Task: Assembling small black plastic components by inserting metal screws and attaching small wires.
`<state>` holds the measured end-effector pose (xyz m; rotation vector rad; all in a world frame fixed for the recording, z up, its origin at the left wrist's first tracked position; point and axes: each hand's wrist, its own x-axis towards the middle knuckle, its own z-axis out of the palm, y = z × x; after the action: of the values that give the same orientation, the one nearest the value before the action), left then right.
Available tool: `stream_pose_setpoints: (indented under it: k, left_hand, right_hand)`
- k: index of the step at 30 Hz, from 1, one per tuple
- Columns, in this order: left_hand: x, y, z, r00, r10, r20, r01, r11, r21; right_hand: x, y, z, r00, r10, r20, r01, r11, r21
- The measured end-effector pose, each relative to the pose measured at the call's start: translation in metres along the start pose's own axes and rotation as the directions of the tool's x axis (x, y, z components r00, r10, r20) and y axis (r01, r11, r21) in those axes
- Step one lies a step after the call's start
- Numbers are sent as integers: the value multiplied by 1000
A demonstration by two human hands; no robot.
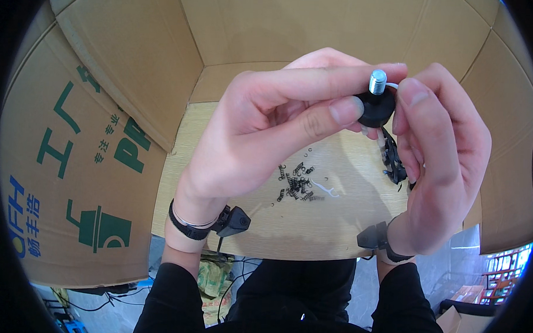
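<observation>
My left hand (292, 103) is closed, its thumb and forefinger gripping a black round-headed screw (376, 114) by the sides of the head. The screw's silver threaded stud points upward. At the right, my right hand (441, 128) is closed in a pinch on a thin white strip (392, 85), of which only a short end shows beside the stud. The rest of the strip is hidden by the fingers. Both hands are raised above the table, close together.
Small black coil pieces and rings (297, 184) lie loosely heaped on the wooden table (229, 230), with a white forked strip (326, 189) beside them. Several black parts (392, 156) are partly behind my right hand. Cardboard walls (130, 38) enclose the table's left, back and right.
</observation>
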<state>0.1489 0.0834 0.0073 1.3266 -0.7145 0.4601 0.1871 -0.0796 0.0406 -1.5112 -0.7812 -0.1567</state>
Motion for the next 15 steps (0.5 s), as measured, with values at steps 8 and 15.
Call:
stream_pose_setpoints:
  k: [8, 15]
  left_hand:
    - [-4, 18, 12, 993, -15, -115, 43, 969, 243]
    - [-8, 21, 14, 980, -55, -193, 80, 989, 124]
  right_hand:
    - [2, 0, -7, 998, 55, 22, -52, 993, -110]
    - [-10, 14, 30, 969, -83, -233, 121, 981, 154]
